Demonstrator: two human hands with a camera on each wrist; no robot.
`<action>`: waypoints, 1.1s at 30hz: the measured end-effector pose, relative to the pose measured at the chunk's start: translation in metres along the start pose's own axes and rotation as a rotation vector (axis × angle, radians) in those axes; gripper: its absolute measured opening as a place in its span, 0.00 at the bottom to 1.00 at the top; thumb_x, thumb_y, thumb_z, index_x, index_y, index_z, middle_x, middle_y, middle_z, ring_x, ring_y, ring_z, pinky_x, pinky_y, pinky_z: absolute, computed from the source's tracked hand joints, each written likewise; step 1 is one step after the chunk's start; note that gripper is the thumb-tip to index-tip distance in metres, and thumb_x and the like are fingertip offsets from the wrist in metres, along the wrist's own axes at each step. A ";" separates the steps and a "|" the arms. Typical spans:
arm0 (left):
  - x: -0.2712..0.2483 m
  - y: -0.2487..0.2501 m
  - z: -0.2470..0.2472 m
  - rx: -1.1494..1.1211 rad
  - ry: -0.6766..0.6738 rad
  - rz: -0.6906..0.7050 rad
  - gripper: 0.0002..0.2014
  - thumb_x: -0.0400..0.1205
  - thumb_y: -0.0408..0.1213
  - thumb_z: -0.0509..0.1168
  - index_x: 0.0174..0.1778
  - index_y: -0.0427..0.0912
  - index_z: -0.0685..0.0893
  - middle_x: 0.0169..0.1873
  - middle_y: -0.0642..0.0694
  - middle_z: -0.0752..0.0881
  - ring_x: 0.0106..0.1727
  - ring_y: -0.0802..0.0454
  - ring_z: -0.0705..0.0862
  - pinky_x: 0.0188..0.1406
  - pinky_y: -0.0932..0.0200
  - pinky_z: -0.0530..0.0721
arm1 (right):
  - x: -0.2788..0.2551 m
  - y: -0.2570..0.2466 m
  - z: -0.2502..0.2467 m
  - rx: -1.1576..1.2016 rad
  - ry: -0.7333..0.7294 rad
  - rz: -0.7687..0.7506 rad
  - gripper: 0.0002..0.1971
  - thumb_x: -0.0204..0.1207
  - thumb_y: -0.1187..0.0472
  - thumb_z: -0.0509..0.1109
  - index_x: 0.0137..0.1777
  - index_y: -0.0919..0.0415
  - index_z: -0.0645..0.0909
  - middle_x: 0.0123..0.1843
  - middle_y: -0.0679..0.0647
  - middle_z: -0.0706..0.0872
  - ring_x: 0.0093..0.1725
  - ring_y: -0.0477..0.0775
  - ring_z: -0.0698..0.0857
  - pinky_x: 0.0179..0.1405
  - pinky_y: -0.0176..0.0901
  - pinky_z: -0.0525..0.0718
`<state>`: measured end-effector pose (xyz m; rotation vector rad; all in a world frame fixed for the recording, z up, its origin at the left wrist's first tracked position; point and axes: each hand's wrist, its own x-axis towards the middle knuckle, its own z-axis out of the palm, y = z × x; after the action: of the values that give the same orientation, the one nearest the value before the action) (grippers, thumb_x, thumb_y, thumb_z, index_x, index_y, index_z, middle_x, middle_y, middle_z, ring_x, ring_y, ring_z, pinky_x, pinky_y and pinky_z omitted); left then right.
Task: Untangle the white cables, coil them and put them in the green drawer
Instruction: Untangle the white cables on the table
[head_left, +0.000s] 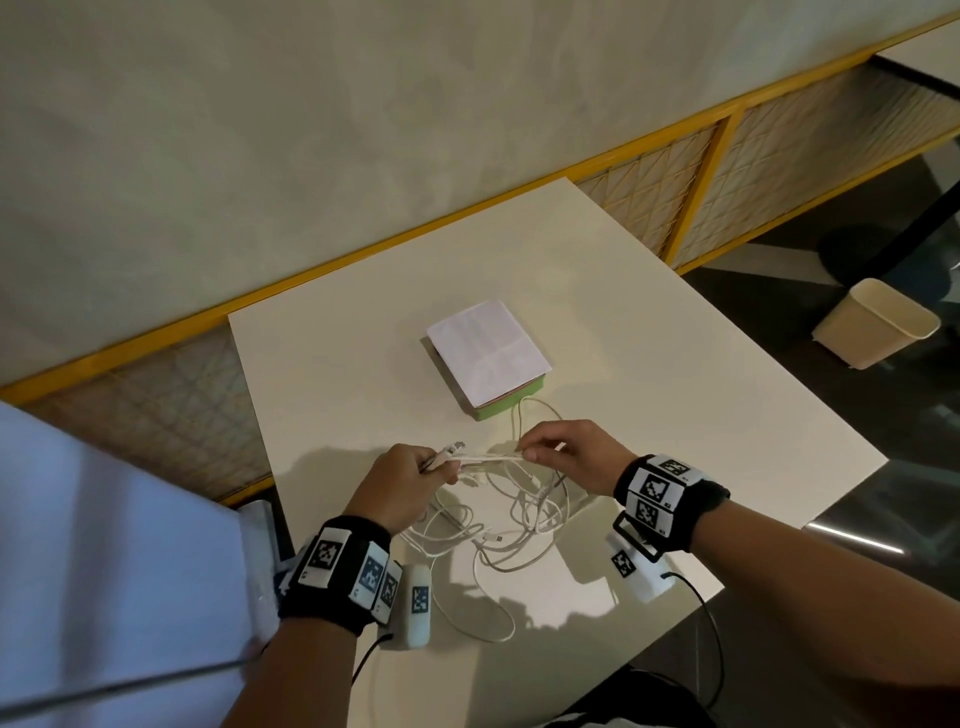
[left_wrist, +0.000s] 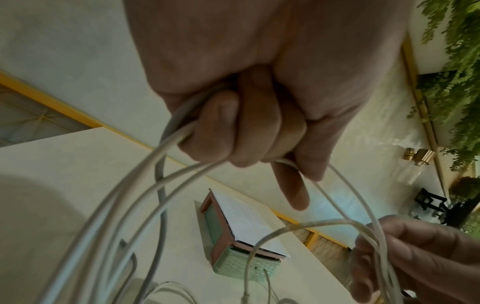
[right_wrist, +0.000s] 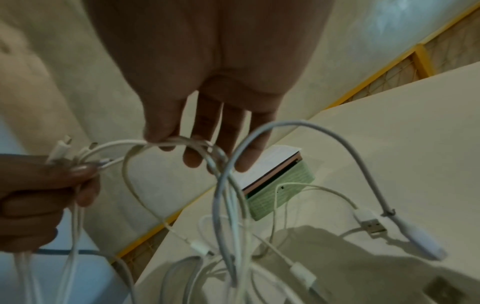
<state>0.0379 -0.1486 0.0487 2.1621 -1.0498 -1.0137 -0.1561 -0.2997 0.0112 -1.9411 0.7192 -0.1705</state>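
White worktop (head_left: 597, 291) by wall. Left hand (head_left: 402, 483) fists white cables (head_left: 498, 525) near plugs; right hand (head_left: 571, 452) pinches same strands just beside. Tangle hangs below. Green drawer (head_left: 506, 405) beyond, closed.

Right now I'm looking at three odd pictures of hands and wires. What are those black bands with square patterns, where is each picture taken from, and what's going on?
No machine here: a person works with bare hands. The big picture comes from a camera on their head; the other two from cameras strapped to each wrist, on the patterned wristbands.

The left hand grips a bundle of white cables near their plug ends. The right hand pinches some strands, stretching them between the hands. The rest lies tangled on the white table. Behind sits a small green drawer, shut, with a sheet of paper on top.
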 end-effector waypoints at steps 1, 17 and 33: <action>0.001 0.000 0.000 0.008 -0.006 -0.001 0.13 0.81 0.43 0.65 0.36 0.42 0.89 0.30 0.41 0.86 0.26 0.49 0.79 0.19 0.77 0.71 | 0.001 -0.001 0.001 0.001 0.041 -0.012 0.07 0.76 0.59 0.70 0.50 0.58 0.87 0.40 0.47 0.87 0.41 0.41 0.84 0.44 0.22 0.76; -0.007 -0.032 -0.014 0.142 0.050 -0.096 0.14 0.81 0.44 0.64 0.34 0.44 0.89 0.28 0.47 0.85 0.35 0.48 0.82 0.31 0.61 0.73 | -0.001 0.024 -0.021 0.084 0.467 0.404 0.07 0.82 0.60 0.55 0.46 0.63 0.70 0.36 0.63 0.88 0.27 0.64 0.87 0.23 0.49 0.85; -0.005 -0.021 0.012 0.207 0.054 -0.089 0.25 0.82 0.48 0.62 0.18 0.45 0.71 0.20 0.42 0.82 0.32 0.43 0.85 0.34 0.52 0.78 | 0.009 -0.017 0.005 0.356 0.020 0.052 0.13 0.82 0.74 0.54 0.48 0.60 0.78 0.36 0.53 0.84 0.36 0.46 0.83 0.50 0.46 0.81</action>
<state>0.0351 -0.1346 0.0280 2.4081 -1.0834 -0.9150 -0.1401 -0.2951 0.0215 -1.5825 0.6995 -0.2673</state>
